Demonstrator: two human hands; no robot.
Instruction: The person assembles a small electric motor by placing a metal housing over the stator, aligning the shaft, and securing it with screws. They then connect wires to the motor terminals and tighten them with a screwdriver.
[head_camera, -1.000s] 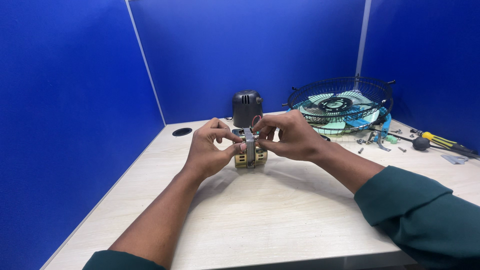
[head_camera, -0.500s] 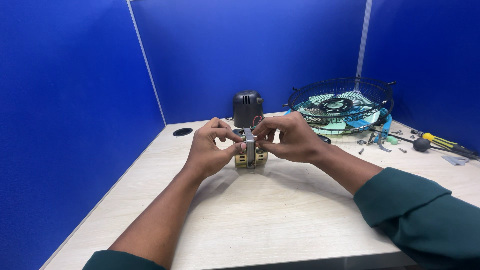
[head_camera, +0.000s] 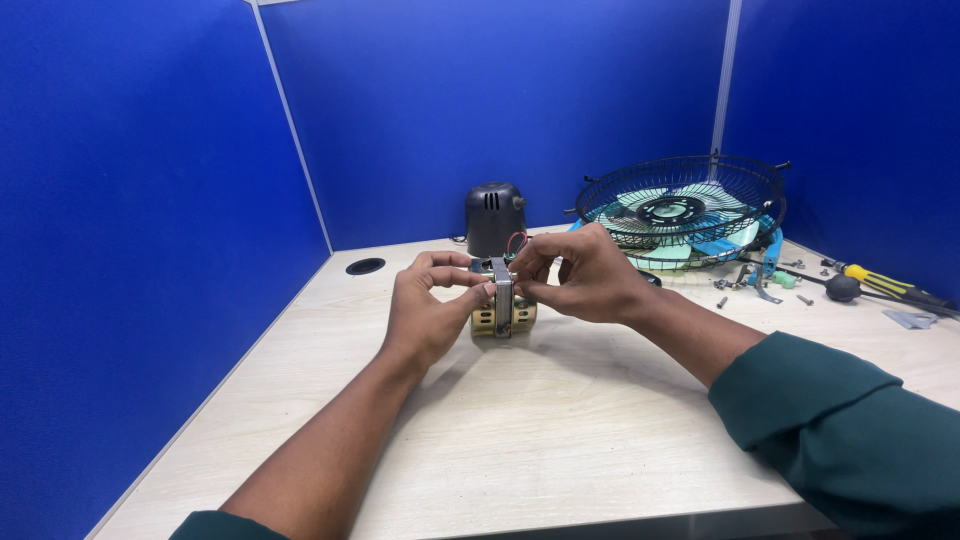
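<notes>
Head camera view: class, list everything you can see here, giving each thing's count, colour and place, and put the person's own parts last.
fan motor: one, brass and grey, desk centre, between both hands
motor cover: one, dark grey, behind the motor
fan guard: one, black wire, blue-green blades inside, back right
screwdriver: one, yellow and black, far right
loose screws: several, grey, near the guard
cable hole: one, black, back left
desk: one, pale wood
left hand: on the motor
right hand: on the motor
</notes>
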